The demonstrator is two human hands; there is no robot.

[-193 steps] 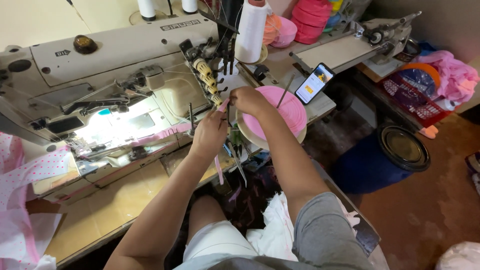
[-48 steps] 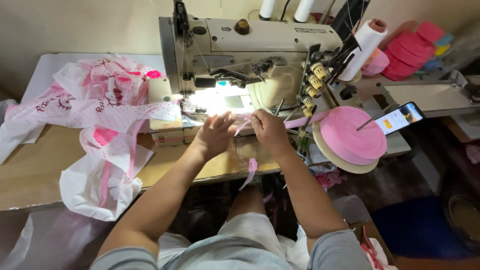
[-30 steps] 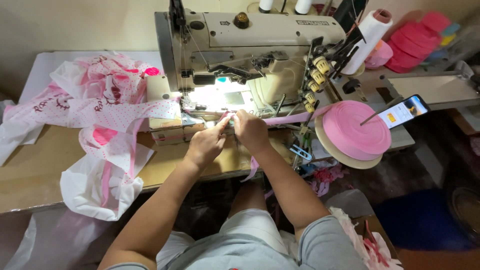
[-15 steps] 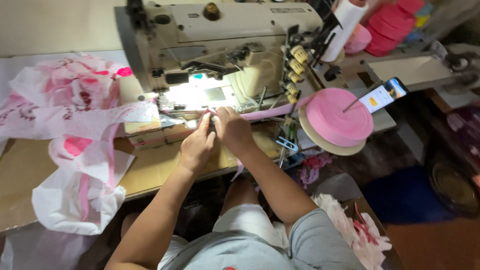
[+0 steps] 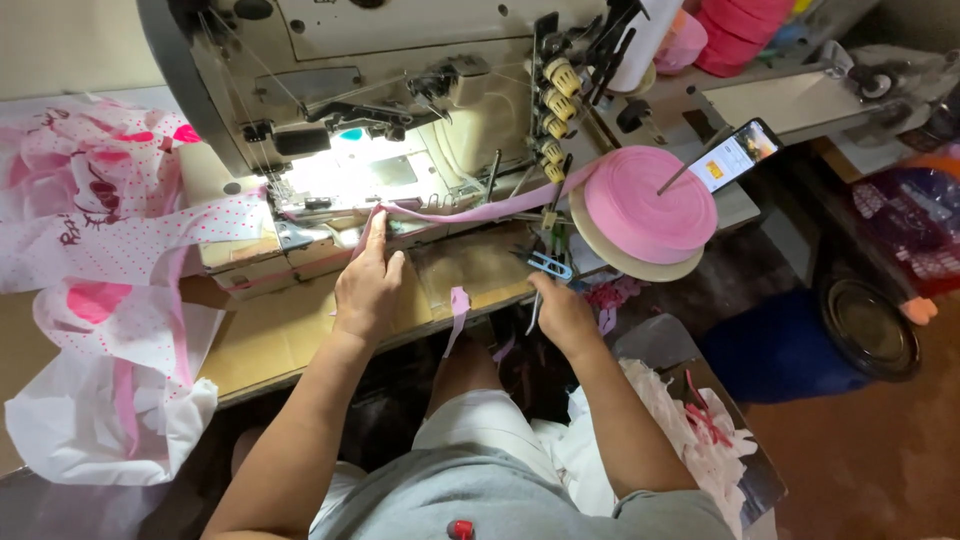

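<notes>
One pink binding tape [image 5: 470,212] runs across the centre of the frame, from the lit needle area of the sewing machine [image 5: 400,90] rightward to one flat pink tape roll [image 5: 648,205] at centre right. The left hand [image 5: 366,285] lies flat, fingers stretched out and together, with the fingertips pressing on the tape's left end just below the machine's light; it grips nothing. The right hand [image 5: 562,310], lower and to the right, curls loosely at the table edge [image 5: 300,350] just beneath one small blue thread snip [image 5: 548,265]; whether the fingers actually hold the snip cannot be told, since the hand's own back covers them. One short pink scrap [image 5: 458,305] hangs off the table edge between the two hands.

One phone [image 5: 738,155] with a lit screen leans behind the roll. At upper right sit stacked pink rolls [image 5: 738,30], cut off by the frame top, so their count is unclear. One heap of white fabric with pink dots [image 5: 100,260] fills the left side, running out of the frame; its folds make separate pieces impossible to count. At lower right one dark blue bin [image 5: 790,350] stands with one dark round lid [image 5: 868,325] beside it. The machine's top is cropped. The person's legs are mostly hidden under the table.
</notes>
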